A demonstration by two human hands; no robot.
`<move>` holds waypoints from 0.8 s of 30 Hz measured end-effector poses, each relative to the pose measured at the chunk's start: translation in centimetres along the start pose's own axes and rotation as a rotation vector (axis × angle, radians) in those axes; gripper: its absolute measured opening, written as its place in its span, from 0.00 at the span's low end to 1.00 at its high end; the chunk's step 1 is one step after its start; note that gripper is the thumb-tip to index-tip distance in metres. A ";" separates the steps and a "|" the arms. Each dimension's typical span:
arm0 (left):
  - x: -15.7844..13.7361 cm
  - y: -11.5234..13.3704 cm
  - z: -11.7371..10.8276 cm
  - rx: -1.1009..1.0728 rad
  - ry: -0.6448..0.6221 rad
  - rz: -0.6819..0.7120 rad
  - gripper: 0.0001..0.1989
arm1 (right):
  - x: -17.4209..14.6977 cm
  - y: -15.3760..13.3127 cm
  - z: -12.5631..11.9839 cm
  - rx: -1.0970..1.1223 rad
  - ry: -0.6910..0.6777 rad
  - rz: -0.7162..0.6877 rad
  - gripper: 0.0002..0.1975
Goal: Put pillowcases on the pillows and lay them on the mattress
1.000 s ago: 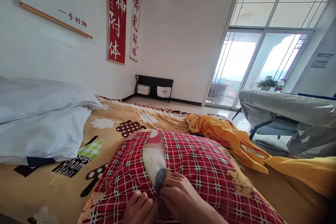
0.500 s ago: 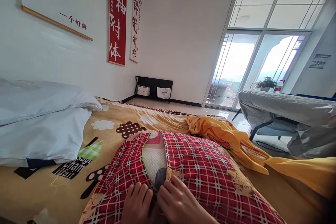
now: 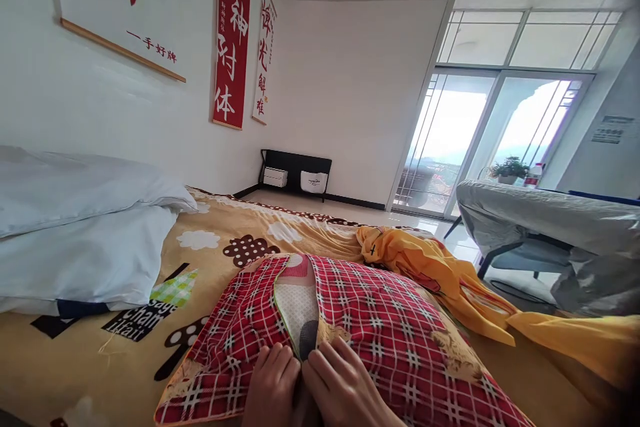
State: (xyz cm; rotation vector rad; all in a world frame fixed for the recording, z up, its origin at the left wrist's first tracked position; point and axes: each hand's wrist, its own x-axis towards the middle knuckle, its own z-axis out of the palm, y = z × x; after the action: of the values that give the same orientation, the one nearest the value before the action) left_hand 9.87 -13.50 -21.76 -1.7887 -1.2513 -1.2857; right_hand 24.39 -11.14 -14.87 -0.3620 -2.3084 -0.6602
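the left hand [image 3: 273, 380] and the right hand [image 3: 345, 377] are side by side, fingers curled in tight, and seem to pinch the two lips of the red checked cover [image 3: 385, 320]; their tips are hidden. it lies on the bed [image 3: 115, 380], toward the near edge. if they tug too hard, the lips could rip, or the pale cloth [image 3: 295, 300] in the gap could get caught. farther off, yellow cloth [image 3: 425, 260] lies toward the bed's far right corner
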 end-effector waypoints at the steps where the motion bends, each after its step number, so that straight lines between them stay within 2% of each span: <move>1: -0.3 -0.1 0.0 -0.040 -0.068 -0.036 0.13 | 0.0 0.0 0.1 0.007 0.003 0.021 0.20; 4: -0.8 -0.7 -0.4 -0.122 -0.237 -0.051 0.08 | 0.2 -0.1 0.7 0.060 0.050 0.102 0.17; 8: -0.7 -1.0 -1.3 -0.165 -0.296 -0.027 0.07 | 0.5 -0.4 1.1 0.147 0.075 0.185 0.14; 15: -1.0 -0.9 -1.0 -0.145 -0.221 0.010 0.09 | -0.3 -0.5 0.3 0.047 0.030 0.101 0.16; 19: -1.4 -0.9 -0.6 -0.123 -0.098 0.021 0.09 | -1.4 -0.3 0.0 0.041 -0.035 0.083 0.18; 24: -1.2 -0.3 -0.7 -0.035 0.007 -0.014 0.06 | -1.8 -0.6 0.3 0.036 0.056 0.116 0.18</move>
State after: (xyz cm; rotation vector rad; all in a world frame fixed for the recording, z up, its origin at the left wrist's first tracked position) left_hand 9.27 -14.42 -22.65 -1.8015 -1.2462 -1.3284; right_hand 25.30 -11.60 -16.49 -0.4509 -2.2245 -0.5644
